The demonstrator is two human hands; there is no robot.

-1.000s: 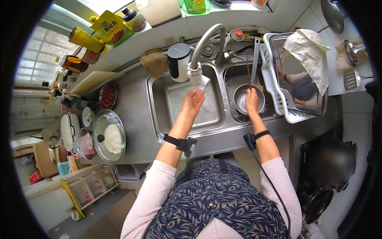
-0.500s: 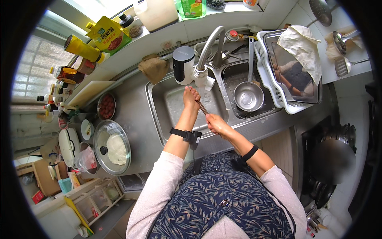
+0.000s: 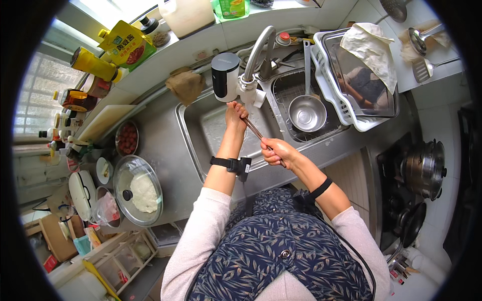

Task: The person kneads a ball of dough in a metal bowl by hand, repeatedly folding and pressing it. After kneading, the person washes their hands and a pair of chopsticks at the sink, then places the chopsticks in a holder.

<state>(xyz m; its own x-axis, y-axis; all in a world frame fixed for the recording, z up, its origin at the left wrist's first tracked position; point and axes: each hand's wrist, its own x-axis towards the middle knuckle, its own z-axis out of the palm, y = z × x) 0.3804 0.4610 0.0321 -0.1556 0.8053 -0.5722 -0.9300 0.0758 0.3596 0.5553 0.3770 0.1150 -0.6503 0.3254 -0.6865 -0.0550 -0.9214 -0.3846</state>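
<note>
Brown chopsticks (image 3: 254, 129) slant between my hands over the left basin of the steel sink (image 3: 188, 131). My left hand (image 3: 236, 115) is closed around their far end, just in front of the faucet (image 3: 247, 83). Closer to me, my right hand (image 3: 277, 152) wraps their other part, and a short end sticks out below its fingers. How many chopsticks there are I cannot tell. No running water can be made out at the faucet's white head.
A small metal pan (image 3: 307, 113) sits in the right basin, beside a white dish rack (image 3: 341, 95). Left on the counter are a glass lid (image 3: 154, 175) over dough (image 3: 144, 193) and a bowl of red fruit (image 3: 127, 138). A white-and-black device (image 3: 225, 78) stands behind the sink.
My right hand has slid along the chopsticks toward me, so more of their length shows between the hands. My left hand still grips the far end. The whole view has shifted slightly.
</note>
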